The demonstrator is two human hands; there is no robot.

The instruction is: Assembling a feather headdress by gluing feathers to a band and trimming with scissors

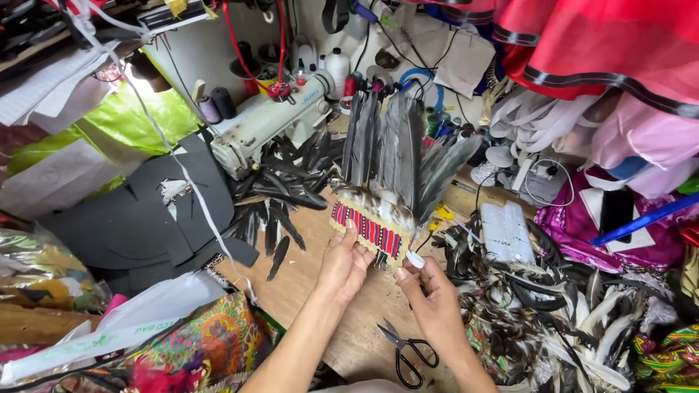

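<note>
Far left: black foam sheets (138, 218) lie spread over the counter (349, 320), with a white plastic bag (138, 313) and a bright patterned cloth (218, 335) heaped at the near edge.

Back left: a white sewing machine (262, 120) stands behind a scatter of loose dark feathers (280, 207) on the wooden top.

Left hand: the left hand (344, 263) is curled partly closed, thumb up against the front of the band and fingers wrapped behind its lower left end, gripping it.

Held piece: a feather headdress (389, 171) is raised just above the middle of the counter, its grey-black feathers fanning upward from a red woven band (369, 231) with dark stripes and a pale edging.

Right hand: the right hand (435, 300) is loosely closed, thumb and forefinger pinched at the band's lower right corner, where a small white piece (415, 259) shows at the fingertips; whether that piece is part of the band cannot be told.

Near edge: black-handled scissors (406, 353) lie flat on the wood just beside the right wrist, blades closed.

Right: a pile of black-and-white feathers (561, 306) covers the counter, with a flat white packet (504, 231) near its top and pink and red fabric (619, 58) hanging above.
</note>
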